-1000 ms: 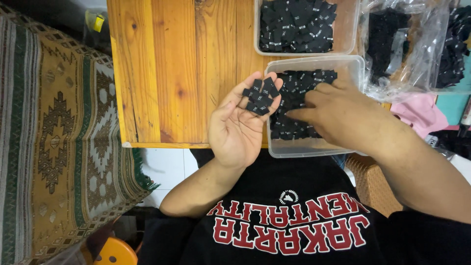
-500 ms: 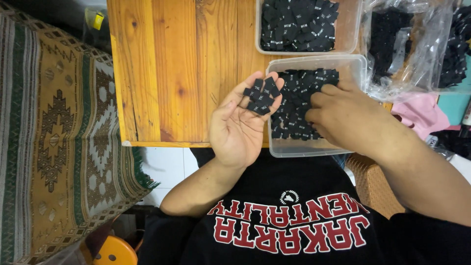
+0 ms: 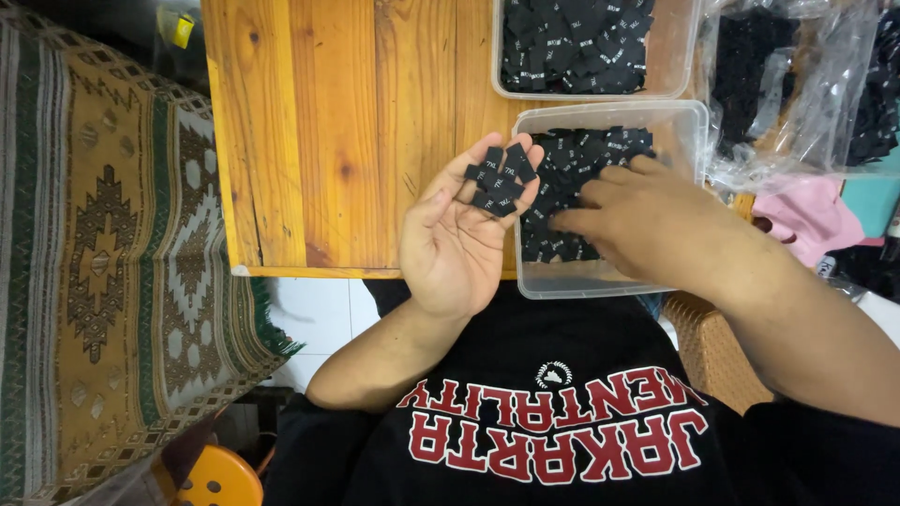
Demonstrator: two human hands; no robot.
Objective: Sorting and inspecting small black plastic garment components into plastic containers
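Several small black fabric labels (image 3: 500, 178), light, limp and best pinched by an edge, lie fanned on the open left hand (image 3: 459, 239), while at 3 o'clock the right hand (image 3: 647, 225) rests fingers-spread in the clear tub (image 3: 698, 126) on the table (image 3: 328, 131).

You are working with two hands: left hand (image 3: 457, 239), right hand (image 3: 656, 223). Two clear plastic tubs are sitting on one wooden table (image 3: 328, 131): the near tub (image 3: 609, 281) and the far tub (image 3: 675, 56). About six small black labels (image 3: 500, 176) are lying on your left palm; those in the tubs are too many to count.
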